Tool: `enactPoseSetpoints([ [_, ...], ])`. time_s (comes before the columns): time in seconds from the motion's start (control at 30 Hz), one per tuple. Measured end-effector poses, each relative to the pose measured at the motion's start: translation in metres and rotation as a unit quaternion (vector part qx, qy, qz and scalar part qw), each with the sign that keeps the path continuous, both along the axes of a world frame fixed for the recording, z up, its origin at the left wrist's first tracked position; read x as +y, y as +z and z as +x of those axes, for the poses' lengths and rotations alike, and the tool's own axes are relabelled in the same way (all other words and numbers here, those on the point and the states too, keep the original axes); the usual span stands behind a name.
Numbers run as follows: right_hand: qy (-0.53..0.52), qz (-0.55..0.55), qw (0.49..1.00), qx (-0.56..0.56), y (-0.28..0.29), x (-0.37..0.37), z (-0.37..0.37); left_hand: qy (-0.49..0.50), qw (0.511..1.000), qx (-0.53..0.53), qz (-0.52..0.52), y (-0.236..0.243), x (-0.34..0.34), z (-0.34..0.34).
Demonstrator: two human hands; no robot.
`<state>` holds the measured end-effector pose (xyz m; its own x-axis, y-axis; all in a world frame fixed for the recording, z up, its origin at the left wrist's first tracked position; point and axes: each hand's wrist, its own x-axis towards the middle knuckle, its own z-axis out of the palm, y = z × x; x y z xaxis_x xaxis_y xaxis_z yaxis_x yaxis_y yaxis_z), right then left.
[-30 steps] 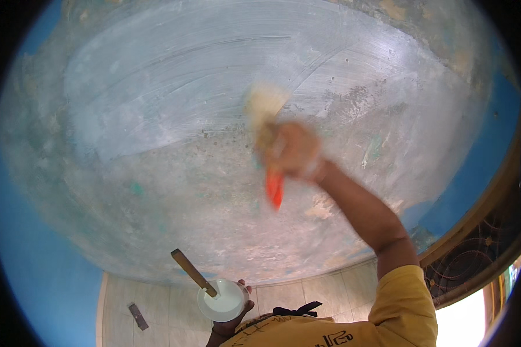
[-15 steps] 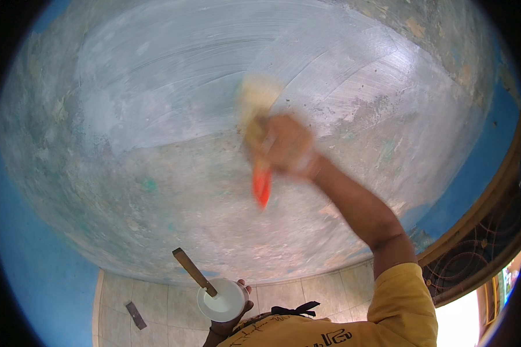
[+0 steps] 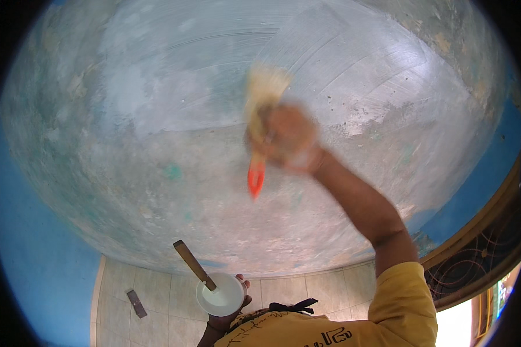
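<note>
A wide paintbrush (image 3: 267, 84) with pale bristles and an orange handle end is gripped in my right hand (image 3: 289, 134), blurred by motion. Its bristles lie against the wall (image 3: 214, 185), where a wet, whitish coat with curved strokes covers the upper part. Lower on the wall the surface is bare, mottled grey with green patches. Down near my body, my left hand (image 3: 241, 289) holds a white tub (image 3: 228, 298) with white liquid inside, fingers round its right side. A flat wooden stick (image 3: 194, 265) stands tilted in the tub, leaning up and left.
A small flat dark strip (image 3: 136, 303) lies on the tiled floor (image 3: 156, 289) at lower left. Blue painted wall (image 3: 37, 243) borders the bare patch on the left. At right is a dark ornamented panel in a brown frame (image 3: 474, 243), with a bright opening below it.
The brush in my right hand has shifted slightly upward in the picture. The view has tilted a little, and the left hand still holds the tub.
</note>
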<state>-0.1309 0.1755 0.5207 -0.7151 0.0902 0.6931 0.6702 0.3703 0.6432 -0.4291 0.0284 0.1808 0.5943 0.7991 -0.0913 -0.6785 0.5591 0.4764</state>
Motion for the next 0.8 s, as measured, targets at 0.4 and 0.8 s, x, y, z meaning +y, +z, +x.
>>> enactPoseSetpoints([
  [0.4,-0.077,0.116,0.985,0.106,0.076,-0.023,0.030,-0.004,0.999,-0.027,-0.045,0.002,-0.004,0.001],
  [0.8,-0.061,-0.232,0.907,0.345,0.045,-0.028,-0.018,0.029,0.996,0.086,-0.021,0.016,-0.003,0.006],
])
